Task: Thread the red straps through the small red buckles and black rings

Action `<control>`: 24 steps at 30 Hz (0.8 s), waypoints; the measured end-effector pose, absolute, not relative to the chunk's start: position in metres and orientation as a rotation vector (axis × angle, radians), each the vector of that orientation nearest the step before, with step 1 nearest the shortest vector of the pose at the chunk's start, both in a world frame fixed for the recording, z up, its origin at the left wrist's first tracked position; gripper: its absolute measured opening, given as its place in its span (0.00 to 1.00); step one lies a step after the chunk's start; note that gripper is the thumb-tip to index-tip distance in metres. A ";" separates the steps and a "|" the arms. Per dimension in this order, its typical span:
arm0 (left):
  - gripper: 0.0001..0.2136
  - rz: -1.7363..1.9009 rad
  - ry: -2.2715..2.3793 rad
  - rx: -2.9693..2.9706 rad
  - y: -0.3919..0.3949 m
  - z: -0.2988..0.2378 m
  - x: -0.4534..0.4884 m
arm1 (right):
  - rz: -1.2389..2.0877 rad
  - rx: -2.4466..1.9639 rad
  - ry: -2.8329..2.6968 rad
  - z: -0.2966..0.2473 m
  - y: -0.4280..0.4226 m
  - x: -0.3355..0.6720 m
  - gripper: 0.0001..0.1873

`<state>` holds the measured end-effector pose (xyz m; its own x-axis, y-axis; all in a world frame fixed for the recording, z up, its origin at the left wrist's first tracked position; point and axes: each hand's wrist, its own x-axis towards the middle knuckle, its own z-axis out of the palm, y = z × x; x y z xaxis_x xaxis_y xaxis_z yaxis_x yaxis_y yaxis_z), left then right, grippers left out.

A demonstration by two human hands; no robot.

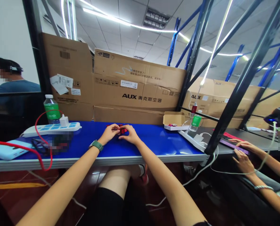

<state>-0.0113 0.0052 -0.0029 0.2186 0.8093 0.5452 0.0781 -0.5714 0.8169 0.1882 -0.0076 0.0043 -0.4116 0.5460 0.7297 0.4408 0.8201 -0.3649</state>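
Both of my hands meet over the blue tabletop [158, 142], around a small red object [123, 129] with dark parts. Its kind cannot be made out, since my fingers cover much of it. My left hand [109, 132], with a green-banded watch [96, 145] on the wrist, has its fingers curled against the object's left side. From the right, my right hand [129, 134] bends its fingers over the object, the thumb lower and nearer to me.
On the left are a power strip [36, 130], a light blue power bank [10, 150], a red cable [33, 150] and a bottle [51, 108]. An open small box [175, 122] sits at back right. Cardboard [140, 84] stands behind. A co-worker's hands [243, 157] are at right.
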 end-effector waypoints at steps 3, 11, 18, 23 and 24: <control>0.16 1.454 0.828 1.823 0.002 -0.001 -0.009 | 0.101 -0.722 -2.075 0.006 -0.008 0.189 0.17; 0.13 1.554 0.803 1.701 -0.001 0.002 -0.009 | -0.087 -0.824 -1.983 0.007 -0.010 0.191 0.16; 0.06 1.563 0.897 1.813 0.005 -0.001 -0.011 | -0.156 -0.905 -2.119 0.010 -0.020 0.189 0.14; 0.09 1.504 1.155 2.173 0.009 -0.008 -0.015 | -0.152 -1.041 -2.175 0.003 -0.011 0.187 0.15; 0.11 1.453 1.208 2.240 0.010 -0.010 -0.016 | -0.133 -1.086 -2.192 0.001 -0.009 0.186 0.16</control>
<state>-0.0163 0.0097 -0.0096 0.1776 0.7272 0.6630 0.5191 -0.6416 0.5647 0.1863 -0.0090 0.0007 -0.4225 0.6675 0.6131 0.7368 0.6469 -0.1965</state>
